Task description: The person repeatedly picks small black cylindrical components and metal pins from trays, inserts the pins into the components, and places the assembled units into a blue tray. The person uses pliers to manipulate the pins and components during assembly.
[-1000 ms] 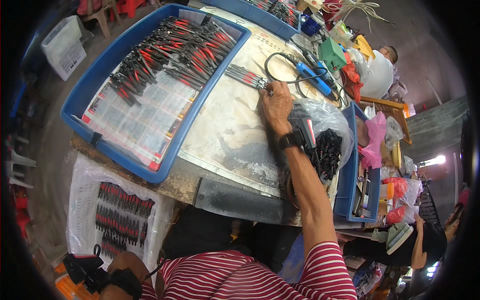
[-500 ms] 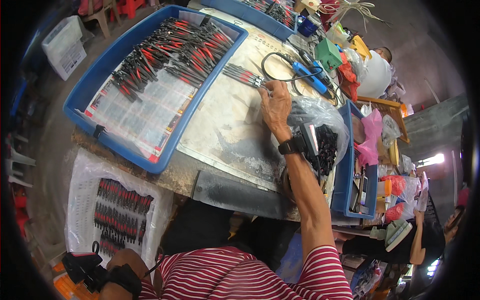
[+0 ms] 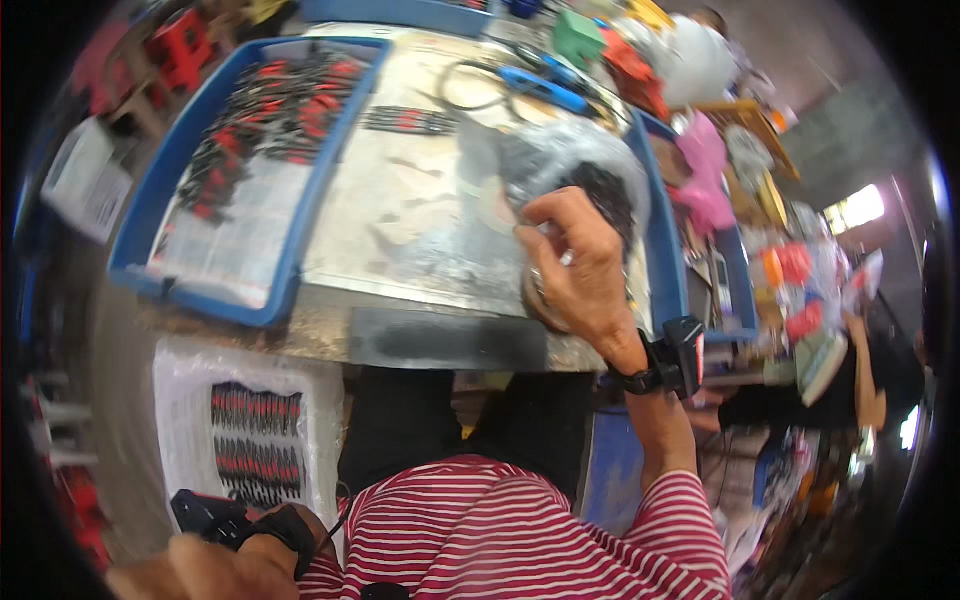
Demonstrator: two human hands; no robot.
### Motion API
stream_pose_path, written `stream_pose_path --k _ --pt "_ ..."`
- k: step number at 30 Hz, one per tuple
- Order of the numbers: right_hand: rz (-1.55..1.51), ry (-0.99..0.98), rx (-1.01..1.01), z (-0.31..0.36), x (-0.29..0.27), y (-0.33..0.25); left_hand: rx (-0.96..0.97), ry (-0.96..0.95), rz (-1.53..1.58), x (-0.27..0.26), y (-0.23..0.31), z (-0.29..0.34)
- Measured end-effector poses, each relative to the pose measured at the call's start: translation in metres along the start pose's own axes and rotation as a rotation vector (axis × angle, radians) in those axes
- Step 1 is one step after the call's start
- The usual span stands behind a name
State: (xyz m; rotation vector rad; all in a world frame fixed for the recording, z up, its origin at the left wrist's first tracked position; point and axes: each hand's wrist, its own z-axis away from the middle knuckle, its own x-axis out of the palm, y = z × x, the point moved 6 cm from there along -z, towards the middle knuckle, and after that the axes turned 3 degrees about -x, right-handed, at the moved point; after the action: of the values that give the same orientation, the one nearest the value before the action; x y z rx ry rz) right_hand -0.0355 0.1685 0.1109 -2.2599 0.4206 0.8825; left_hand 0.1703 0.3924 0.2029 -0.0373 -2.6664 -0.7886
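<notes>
My right hand [image 3: 575, 262] is raised over the table's front right, thumb and fingers curled together; what they hold, if anything, is hidden. Just behind it lies a clear plastic bag [image 3: 560, 145] filled with small black parts [image 3: 603, 190]. A row of slim black-and-red tools [image 3: 408, 121] rests on the pale work sheet [image 3: 385, 215], away from my hand. At the lower left my left hand [image 3: 185, 572] is smeared by motion, near a plastic-lined white crate [image 3: 178, 415] holding rows of black-and-red tools [image 3: 257, 462].
A blue tray [image 3: 285, 275] with piled black-and-red tools stands on the table's left. Behind the bag are a blue cylindrical tool [image 3: 540, 88] with a looped cable and a green box [image 3: 578, 38]. Another blue tray [image 3: 668, 250] stands at right. A person [image 3: 820, 400] is at far right.
My right hand has drawn back from the row of tools toward me, beside the bag. My left hand has come into view at the lower left. The whole view has shifted.
</notes>
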Motion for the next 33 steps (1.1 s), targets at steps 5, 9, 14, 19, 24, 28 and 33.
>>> stream_pose_path --k 5,9,14,19,24,28,33 --pt "0.221 -0.010 0.007 0.053 -0.036 0.011 -0.300 -0.158 0.198 0.028 -0.071 0.017" --pt "0.309 0.024 0.098 0.080 -0.072 0.034 -0.574 -0.202 0.169 0.047 -0.112 0.023" --pt "0.400 0.095 0.198 0.102 -0.118 0.078 -0.711 -0.107 -0.026 0.050 -0.156 0.029" --pt "0.454 0.054 0.514 0.121 -0.165 0.154 -0.855 -0.162 -0.088 0.042 -0.189 0.028" --pt "0.529 -0.185 0.564 0.125 -0.172 0.213 -0.905 -0.185 -0.114 0.035 -0.206 0.023" --pt "0.559 -0.406 0.689 0.133 -0.151 0.240 -0.936 -0.134 -0.089 0.027 -0.215 0.017" --pt "0.633 -0.361 0.340 0.144 -0.137 0.244 -0.949 -0.114 -0.222 0.015 -0.219 0.015"
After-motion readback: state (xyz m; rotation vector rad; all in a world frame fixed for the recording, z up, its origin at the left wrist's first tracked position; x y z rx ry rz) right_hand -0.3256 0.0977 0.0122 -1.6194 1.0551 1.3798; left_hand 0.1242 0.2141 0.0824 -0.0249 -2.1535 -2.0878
